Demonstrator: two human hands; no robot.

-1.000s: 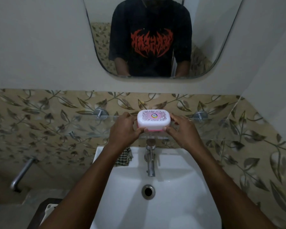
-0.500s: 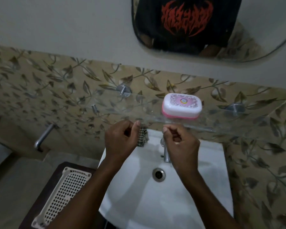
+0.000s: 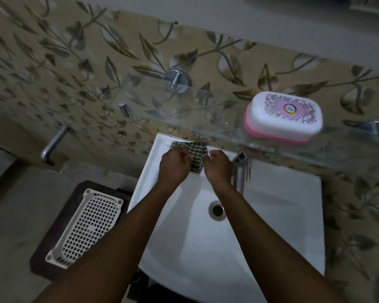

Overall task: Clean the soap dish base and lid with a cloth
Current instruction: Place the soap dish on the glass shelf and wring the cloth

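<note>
The soap dish (image 3: 283, 115), a white patterned lid closed over a pink base, stands on the glass shelf (image 3: 184, 119) at the right. A checked cloth (image 3: 195, 153) lies on the sink's back left rim, under the shelf. My left hand (image 3: 174, 166) has its fingers closed on the cloth's left part. My right hand (image 3: 218, 166) hovers at the cloth's right edge with fingers curled; whether it touches the cloth is unclear. Both hands are well below and left of the soap dish.
A white sink (image 3: 293, 215) with a drain (image 3: 216, 209) and a chrome tap (image 3: 241, 171) lies below the shelf. A white perforated basket (image 3: 88, 226) sits on a dark stand at the left. A wall pipe (image 3: 53, 142) juts out further left.
Both hands let go of the soap dish, left it on the shelf, and dropped to the cloth on the sink rim. The view tilted down and left.
</note>
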